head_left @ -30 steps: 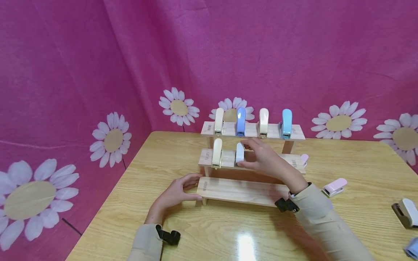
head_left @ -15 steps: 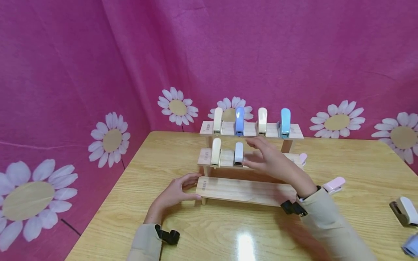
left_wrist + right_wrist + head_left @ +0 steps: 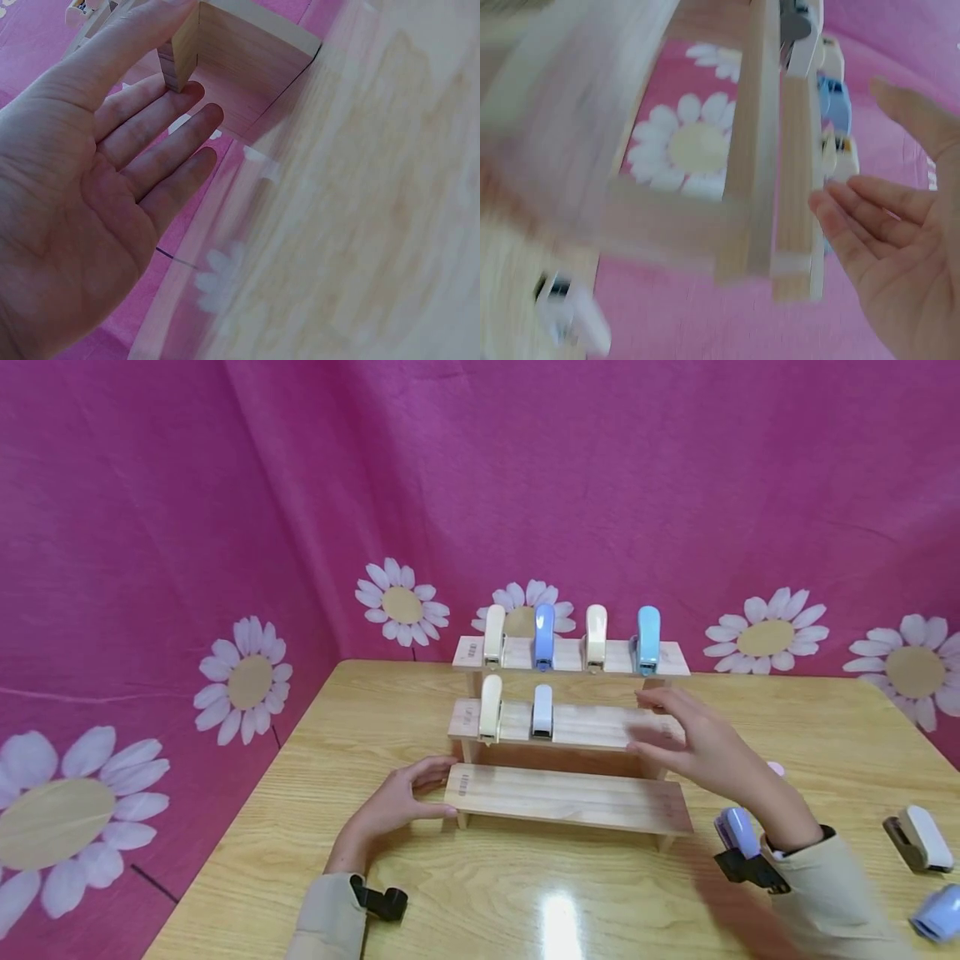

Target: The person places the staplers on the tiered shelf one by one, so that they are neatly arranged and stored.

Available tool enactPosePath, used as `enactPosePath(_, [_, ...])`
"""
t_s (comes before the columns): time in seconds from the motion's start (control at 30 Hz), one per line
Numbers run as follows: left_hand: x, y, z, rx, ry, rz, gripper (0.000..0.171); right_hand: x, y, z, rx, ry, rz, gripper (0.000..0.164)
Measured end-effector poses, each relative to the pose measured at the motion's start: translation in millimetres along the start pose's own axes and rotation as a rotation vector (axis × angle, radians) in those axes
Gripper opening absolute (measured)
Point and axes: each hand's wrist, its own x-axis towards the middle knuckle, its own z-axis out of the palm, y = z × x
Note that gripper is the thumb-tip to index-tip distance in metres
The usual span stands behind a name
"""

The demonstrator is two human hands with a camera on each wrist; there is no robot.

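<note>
A three-step wooden rack (image 3: 566,793) stands on the table. On its top step are a cream stapler (image 3: 494,635), a blue stapler (image 3: 544,637), another cream stapler (image 3: 596,637) and a light blue stapler (image 3: 648,639). The middle step carries a cream stapler (image 3: 490,706) and a white stapler (image 3: 542,710) toward the left. My left hand (image 3: 397,797) touches the left end of the lowest step, thumb in front, fingers extended behind it. Holding nothing, my right hand (image 3: 697,739) is spread over the right end of the middle step.
Right of the rack, a purple stapler (image 3: 738,832) lies near my right wrist, and a pink stapler (image 3: 776,768) is mostly hidden behind the arm. Farther right lie a white stapler (image 3: 922,837) and a pale blue stapler (image 3: 937,912). A pink flowered cloth (image 3: 600,485) hangs behind.
My right hand has let go of the white stapler on the middle step and moved right along the rack. The left hand stays at the lowest step. The whole view has shifted slightly.
</note>
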Motion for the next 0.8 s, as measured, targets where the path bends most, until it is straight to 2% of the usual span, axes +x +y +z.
enactPosePath(0.2, [0.9, 0.1, -0.3, -0.003, -0.002, -0.006, 0.076, -30, 22, -10, -0.101, 0.087, -0.044, 0.062])
enactPosePath(0.37, [-0.8, 0.0, -2.6, 0.003, -0.005, 0.011, 0.074, -52, 37, -12, -0.115, 0.123, -0.048, 0.06])
enactPosePath(0.6, [0.2, -2.1, -2.5, -0.009, -0.01, 0.029, 0.074, -78, 51, -13, -0.088, 0.108, -0.023, 0.062])
enactPosePath(0.8, [0.2, -1.1, -0.8, -0.002, -0.01, 0.028, 0.074, -100, 63, -12, -0.121, 0.065, -0.007, 0.06])
